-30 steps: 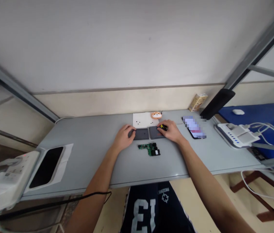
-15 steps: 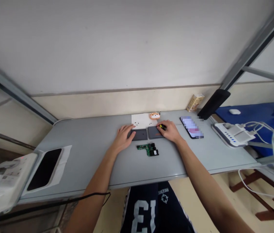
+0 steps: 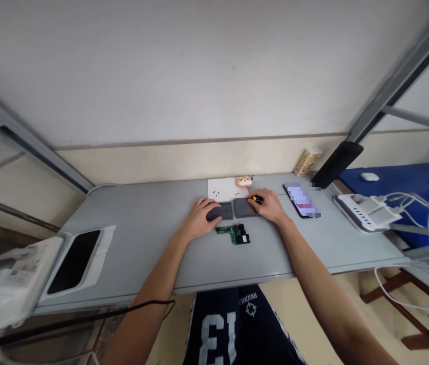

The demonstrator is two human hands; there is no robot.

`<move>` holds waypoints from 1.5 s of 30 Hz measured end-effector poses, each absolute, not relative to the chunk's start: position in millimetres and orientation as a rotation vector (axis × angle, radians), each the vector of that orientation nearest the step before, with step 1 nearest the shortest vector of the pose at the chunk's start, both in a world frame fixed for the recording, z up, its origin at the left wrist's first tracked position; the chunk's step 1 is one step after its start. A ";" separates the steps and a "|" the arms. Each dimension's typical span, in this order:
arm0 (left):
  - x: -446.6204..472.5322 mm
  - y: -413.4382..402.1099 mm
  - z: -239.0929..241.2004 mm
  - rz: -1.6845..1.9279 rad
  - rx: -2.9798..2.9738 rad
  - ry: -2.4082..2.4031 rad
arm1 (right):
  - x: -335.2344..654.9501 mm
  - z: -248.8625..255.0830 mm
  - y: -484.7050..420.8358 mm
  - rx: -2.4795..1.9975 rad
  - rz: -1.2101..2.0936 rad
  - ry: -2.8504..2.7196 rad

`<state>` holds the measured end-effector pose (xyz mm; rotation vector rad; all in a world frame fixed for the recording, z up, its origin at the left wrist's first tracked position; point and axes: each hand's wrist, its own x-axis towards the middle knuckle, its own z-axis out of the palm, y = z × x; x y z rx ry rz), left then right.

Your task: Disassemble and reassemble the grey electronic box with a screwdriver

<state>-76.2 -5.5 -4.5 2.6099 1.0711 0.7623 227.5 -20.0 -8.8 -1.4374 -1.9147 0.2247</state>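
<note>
My left hand (image 3: 201,218) has its thumb and fingers around the left end of a flat dark grey case half (image 3: 226,210) lying on the desk. My right hand (image 3: 269,204) is closed on a yellow-and-black screwdriver (image 3: 257,199), mostly hidden by the fingers. That hand rests at the right end of a second dark grey case half (image 3: 243,207), beside the first. In front of both lies a green circuit board (image 3: 234,233) with black connectors. Behind them, several tiny dark screws (image 3: 216,192) sit on a white sheet of paper (image 3: 224,184).
An orange animal-faced case (image 3: 243,182) stands at the paper's back edge. To the right are a lit phone (image 3: 301,201), a small carton (image 3: 307,162) and a power strip (image 3: 368,212) with white cables. A dark phone (image 3: 74,261) and a white socket block (image 3: 28,274) lie left.
My left hand has shifted right and closed around the end of the left case half, its thumb now at the near edge. The right hand keeps its hold on the screwdriver. The view has shifted slightly.
</note>
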 end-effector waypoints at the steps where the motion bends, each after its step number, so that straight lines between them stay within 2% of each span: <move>1: -76.3 -5.9 -3.5 0.754 2.617 1.075 | 227.6 -8.6 -20.1 -1.438 0.222 -1.913; 15: -32.4 -41.1 8.0 0.581 2.802 0.868 | 225.4 -11.6 -19.0 -1.486 0.190 -1.906; 22: -27.1 -42.6 4.6 0.646 2.849 0.886 | 224.6 -9.3 -20.3 -1.465 0.189 -1.911; 27: -37.1 -32.3 4.4 0.849 2.744 1.117 | 225.1 -7.9 -21.1 -1.468 0.200 -1.912; 32: -62.6 -7.9 -5.4 1.083 2.389 1.361 | 223.9 -7.6 -21.6 -1.472 0.236 -1.921; 45: -70.4 4.3 -17.9 0.963 2.213 1.430 | 222.7 -9.2 -20.9 -1.489 0.202 -1.919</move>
